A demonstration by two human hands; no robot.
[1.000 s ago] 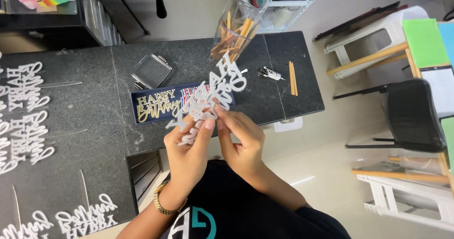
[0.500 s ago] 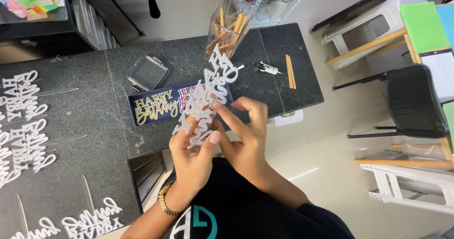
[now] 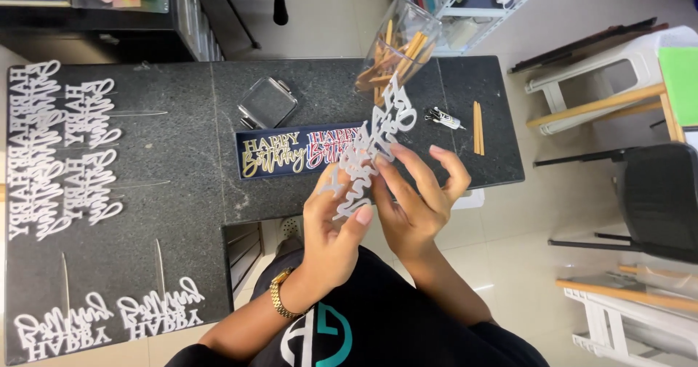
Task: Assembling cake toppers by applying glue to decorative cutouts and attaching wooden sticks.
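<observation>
- The place looks like a small craft workshop that makes cake toppers, set up in a room with a pale tiled floor.
- A dark speckled stone worktop carries rows of finished white script cut-out toppers, several with thin picks attached.
- A dark sample card shows the same lettering in gold and in red.
- A clear jar of wooden sticks, loose sticks and a small glue tube lie within reach.
- Wire shelving with supplies, stacked white stools and a black chair crowd the edges.
</observation>
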